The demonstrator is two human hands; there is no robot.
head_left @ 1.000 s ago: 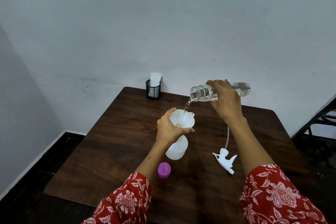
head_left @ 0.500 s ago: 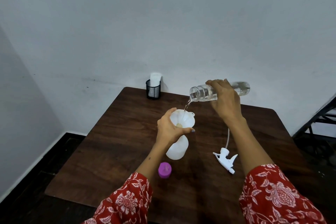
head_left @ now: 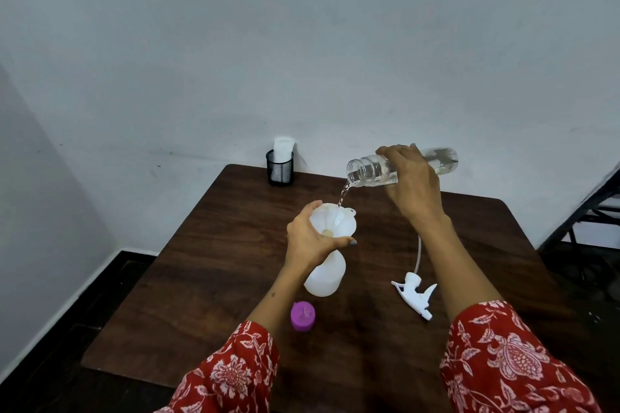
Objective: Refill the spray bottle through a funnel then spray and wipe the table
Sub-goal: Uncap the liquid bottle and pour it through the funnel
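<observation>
A white spray bottle [head_left: 324, 278] stands mid-table with a white funnel [head_left: 339, 221] seated in its neck. My left hand [head_left: 310, 238] grips the funnel's rim and the bottle's neck. My right hand [head_left: 411, 183] holds a clear water bottle [head_left: 367, 169] tipped almost level above the funnel, mouth to the left. A thin stream of water [head_left: 344, 193] falls from the mouth into the funnel. The white trigger sprayer head [head_left: 416, 297] with its dip tube lies on the table to the right of the spray bottle.
A purple cap [head_left: 302, 316] sits on the dark wooden table [head_left: 208, 278] in front of the spray bottle. A black mesh cup [head_left: 280, 171] holding white tissue stands at the far edge against the wall. A dark metal frame [head_left: 593, 208] is at the right.
The pour continues and both hands hold nearly the same pose. The water bottle's base has tipped up very slightly.
</observation>
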